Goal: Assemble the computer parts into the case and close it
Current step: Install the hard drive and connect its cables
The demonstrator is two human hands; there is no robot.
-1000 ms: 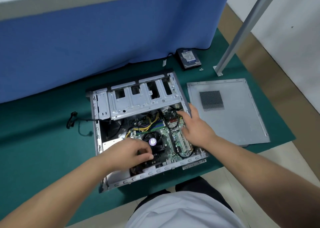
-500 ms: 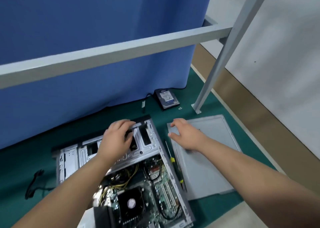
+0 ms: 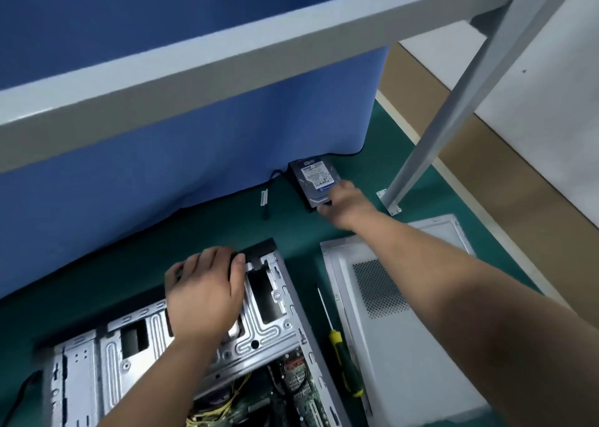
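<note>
Black hard drive point(image 3: 316, 180), blue-white label up, right hand point(image 3: 345, 204) gripping near edge.

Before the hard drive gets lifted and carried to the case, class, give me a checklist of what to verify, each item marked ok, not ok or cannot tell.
1. Right hand has reached the hard drive: ok, fingers curl at its near corner.
2. Grip is firm enough to lift: cannot tell, the fingertips hide the contact.
3. Case is steadied: ok, left hand rests on its metal drive cage.
4. Cable beside the drive is free of it: cannot tell.
5. Path back to the case is open: ok, only green mat lies between.
6. Screwdriver within reach: ok, it lies between case and side panel.
</note>
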